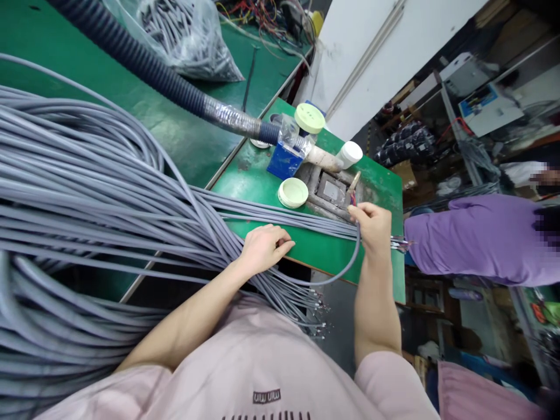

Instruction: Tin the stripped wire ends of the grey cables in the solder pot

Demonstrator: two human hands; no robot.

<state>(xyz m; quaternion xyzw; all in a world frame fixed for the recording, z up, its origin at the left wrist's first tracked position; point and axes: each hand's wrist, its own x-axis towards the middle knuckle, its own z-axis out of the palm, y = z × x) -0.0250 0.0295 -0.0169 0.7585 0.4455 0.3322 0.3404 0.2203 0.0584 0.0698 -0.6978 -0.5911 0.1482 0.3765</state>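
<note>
My right hand (371, 224) pinches a grey cable (355, 254) close to its end, at the right side of a small square pot (332, 189) with a flat grey surface. Red and dark wires (353, 199) stick out above the fingertips, beside a tan stick (354, 182) leaning at the pot. From the hand the cable bends down and back to the left. My left hand (265, 248) rests at the green table's front edge by the cable bundle, its fingers loosely curled together and nothing visible in them. Several grey cables (284, 217) lie between the left hand and the pot.
A large pile of grey cables (87, 169) covers the left. A dark ribbed hose (157, 76) reaches over the green table (245, 175) to a blue box (284, 160). Round tubs (293, 192) stand near the pot. A person in purple (476, 236) is at the right.
</note>
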